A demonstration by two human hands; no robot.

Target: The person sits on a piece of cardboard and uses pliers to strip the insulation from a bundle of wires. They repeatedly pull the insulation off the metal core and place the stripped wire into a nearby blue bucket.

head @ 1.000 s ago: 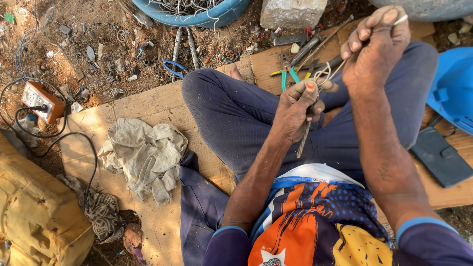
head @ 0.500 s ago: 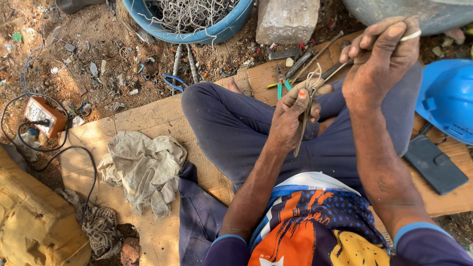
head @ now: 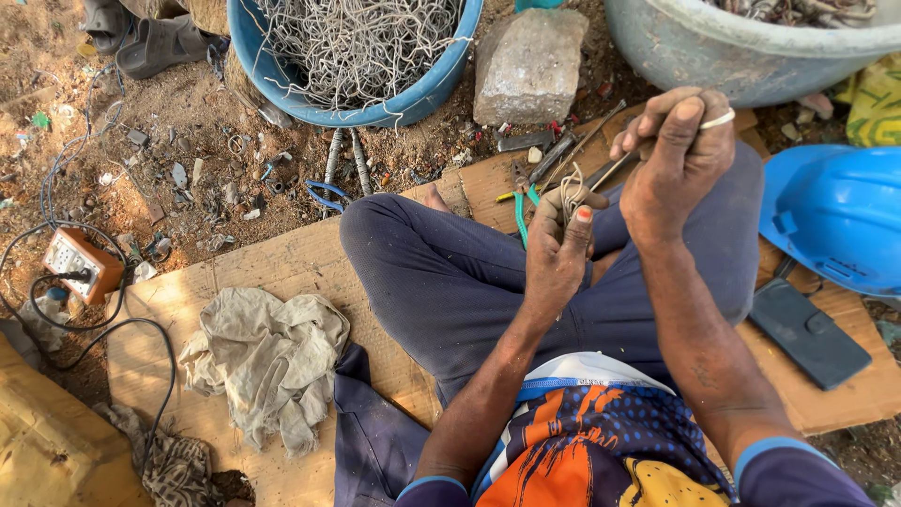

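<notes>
I sit cross-legged on a sheet of cardboard [head: 282, 272]. My left hand [head: 556, 249] is closed around a small bundle of thin pale wire [head: 569, 191], whose loops stick out above the fingers. My right hand [head: 678, 155] is raised a little to the right of it, gripping a slim dark metal tool [head: 608, 173] whose tip reaches toward the wire bundle. A pale ring or band crosses one right finger.
A blue tub [head: 371, 56] full of tangled wire stands ahead, a stone block [head: 530, 61] beside it, a grey basin [head: 751, 47] at far right. Green-handled pliers [head: 522, 202] lie by my knee. A blue helmet [head: 835, 216], dark phone [head: 809, 333], rag [head: 267, 361] and orange socket box [head: 83, 263] surround me.
The view has tilted upward, showing more of the tubs. The wire bundle stays in my left hand; my right hand with the tool has come in a little closer to it.
</notes>
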